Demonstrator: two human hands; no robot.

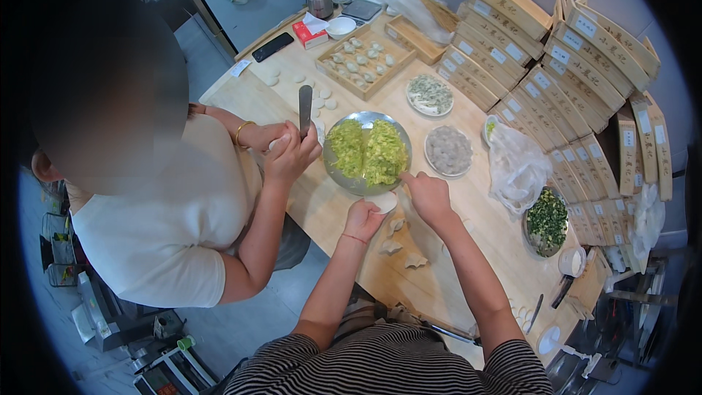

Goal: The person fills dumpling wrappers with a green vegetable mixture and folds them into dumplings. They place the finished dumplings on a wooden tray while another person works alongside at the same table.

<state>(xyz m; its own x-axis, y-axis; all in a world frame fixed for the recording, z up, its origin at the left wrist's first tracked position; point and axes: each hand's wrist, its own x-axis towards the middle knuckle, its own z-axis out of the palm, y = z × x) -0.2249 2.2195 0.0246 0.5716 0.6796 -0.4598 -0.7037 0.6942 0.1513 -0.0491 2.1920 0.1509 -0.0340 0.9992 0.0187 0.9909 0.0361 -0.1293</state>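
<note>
My left hand holds a round white dough wrapper near the front rim of a metal bowl. Shredded green filling lies in the bowl, split by a groove down its middle. At the bowl's front right edge is my right hand, curled, its fingertips against the filling; whether it grips a tool there is hidden. Several folded dumplings rest on the wooden table between my forearms.
A co-worker's hands hold a metal spatula and some dough at left. Nearby are a dumpling tray, a shrimp plate, a plate of pale green-flecked filling, chopped greens and stacked wooden boxes.
</note>
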